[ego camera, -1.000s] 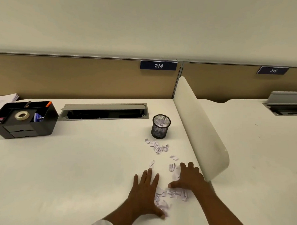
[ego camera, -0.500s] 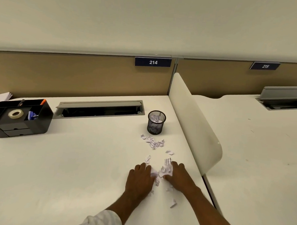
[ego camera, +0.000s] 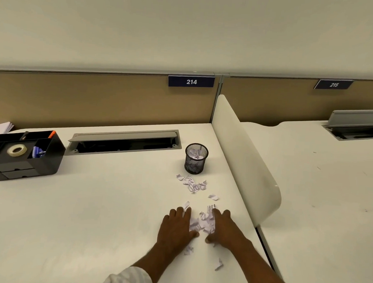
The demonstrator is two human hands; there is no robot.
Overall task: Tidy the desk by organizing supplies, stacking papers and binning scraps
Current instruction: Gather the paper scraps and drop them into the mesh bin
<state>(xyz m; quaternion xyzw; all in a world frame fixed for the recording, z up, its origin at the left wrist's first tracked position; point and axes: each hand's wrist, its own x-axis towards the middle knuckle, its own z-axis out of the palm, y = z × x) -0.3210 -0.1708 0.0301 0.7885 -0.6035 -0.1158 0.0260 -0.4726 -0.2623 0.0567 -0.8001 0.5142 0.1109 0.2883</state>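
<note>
Cupped but not closed, our left hand (ego camera: 175, 227) and right hand (ego camera: 225, 228) flank crumpled white scraps (ego camera: 202, 222) on the smooth desk (ego camera: 92, 212). More torn scraps lie near the round black mesh bin (ego camera: 196, 158).

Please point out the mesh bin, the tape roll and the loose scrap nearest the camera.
mesh bin (ego camera: 196, 161): head view, front mesh wall.
tape roll (ego camera: 17, 149): head view, top ring.
loose scrap (ego camera: 218, 266): head view, its middle.

Torn white paper scraps (ego camera: 203, 222) on desk (ego camera: 92, 212)

white sleeve (ego camera: 130, 278) (left, pushed up), bare right forearm (ego camera: 259, 266)
</note>
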